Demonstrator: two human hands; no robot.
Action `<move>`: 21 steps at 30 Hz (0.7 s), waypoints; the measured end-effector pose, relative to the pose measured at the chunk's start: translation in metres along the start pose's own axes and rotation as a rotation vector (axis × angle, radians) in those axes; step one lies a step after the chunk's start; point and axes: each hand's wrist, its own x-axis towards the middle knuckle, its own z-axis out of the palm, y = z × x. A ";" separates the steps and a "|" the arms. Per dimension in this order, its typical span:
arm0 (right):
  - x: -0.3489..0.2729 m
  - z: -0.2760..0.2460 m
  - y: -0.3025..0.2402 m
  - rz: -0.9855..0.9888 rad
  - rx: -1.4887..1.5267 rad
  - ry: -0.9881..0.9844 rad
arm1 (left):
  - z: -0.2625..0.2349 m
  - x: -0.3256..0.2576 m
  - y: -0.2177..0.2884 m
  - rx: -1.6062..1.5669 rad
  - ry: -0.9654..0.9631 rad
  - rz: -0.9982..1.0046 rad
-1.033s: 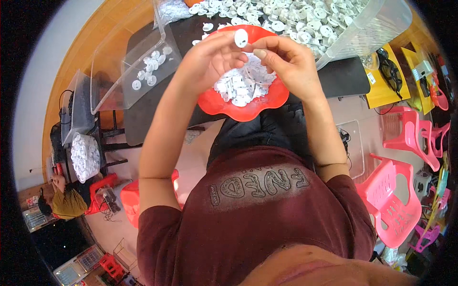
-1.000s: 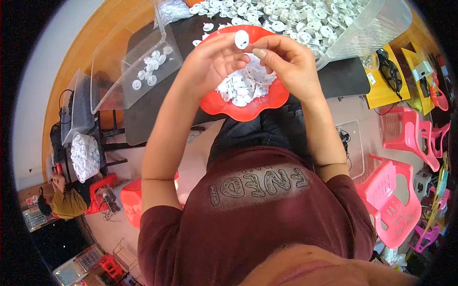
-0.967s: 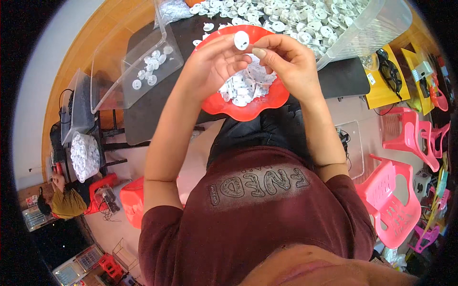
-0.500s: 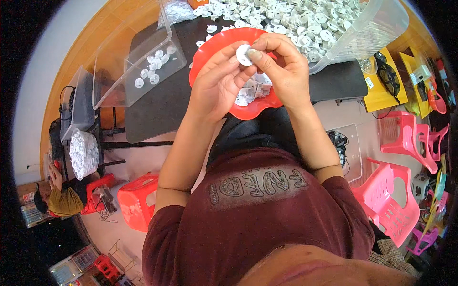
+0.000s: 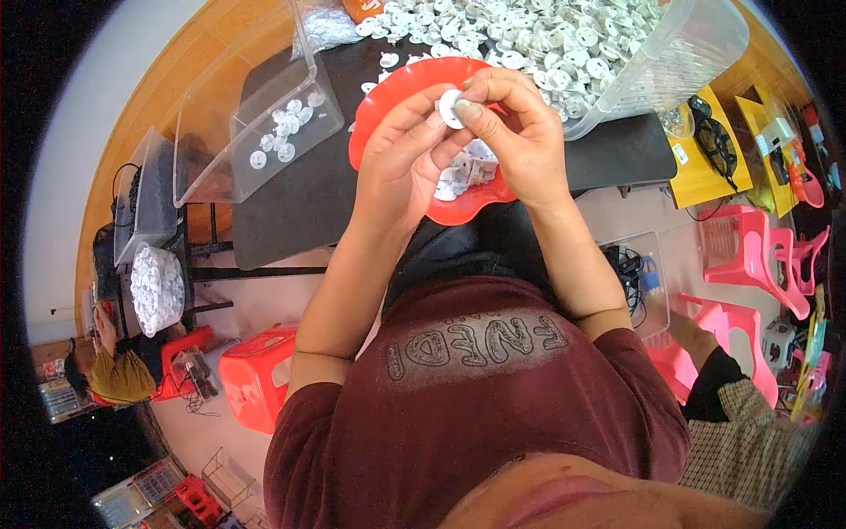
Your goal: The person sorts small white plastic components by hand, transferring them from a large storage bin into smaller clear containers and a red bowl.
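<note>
Your right hand (image 5: pixel 524 141), just beside the white disc (image 5: pixel 449 108) a second ago, now has its grip closed on it — your left hand (image 5: pixel 397 154) pinches it too. Two-handed control noted, above the red bowl (image 5: pixel 374 110).

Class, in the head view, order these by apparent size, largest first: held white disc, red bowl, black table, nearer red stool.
Black table
Red bowl
Nearer red stool
Held white disc
The stool looks farther off than the bowl, so their true order is unsure.
</note>
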 end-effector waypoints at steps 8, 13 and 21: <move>0.000 -0.007 -0.001 0.041 0.022 -0.060 | 0.002 -0.001 -0.003 0.079 0.034 0.048; 0.002 -0.006 -0.003 0.128 0.208 -0.064 | 0.001 0.000 -0.004 0.083 0.029 0.037; 0.001 -0.008 -0.002 0.227 0.326 -0.085 | 0.000 -0.002 -0.005 0.128 0.039 0.029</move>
